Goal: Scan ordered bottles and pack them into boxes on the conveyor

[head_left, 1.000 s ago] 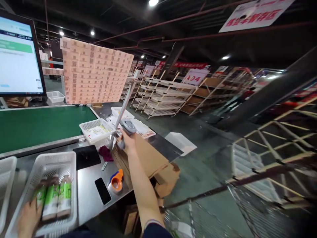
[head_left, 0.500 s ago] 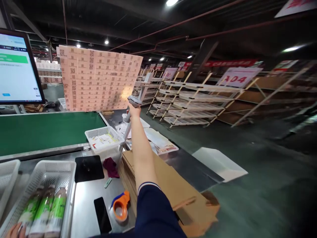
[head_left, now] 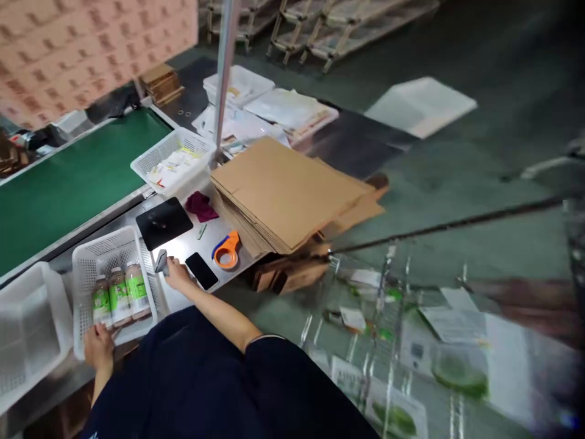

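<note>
My right hand (head_left: 177, 274) is closed around a grey handheld barcode scanner (head_left: 161, 261), held low beside the bottle basket. My left hand (head_left: 99, 346) is curled over the near rim of a white perforated plastic basket (head_left: 85, 262), its fingertips close to the bottle bases. Several bottles (head_left: 119, 297) with green and white labels and pale caps lie side by side inside. Right of the scanner are a black phone (head_left: 202, 271) and an orange tape dispenser (head_left: 226, 250). A black pad (head_left: 164, 223) and a dark red cloth (head_left: 202, 207) lie behind them.
Flat cardboard sheets (head_left: 292, 189) are stacked at the table's right. Another white basket (head_left: 30, 329) stands at left. Behind are a green conveyor belt (head_left: 86, 164), a basket of papers (head_left: 173, 161) and a metal post (head_left: 225, 79). A blurred wire cart (head_left: 388, 366) with packages stands at right.
My right hand has brought the scanner from the post down beside the bottle basket. The view has tilted down, showing more of the table and the cart. My left hand stays at the basket's near end.
</note>
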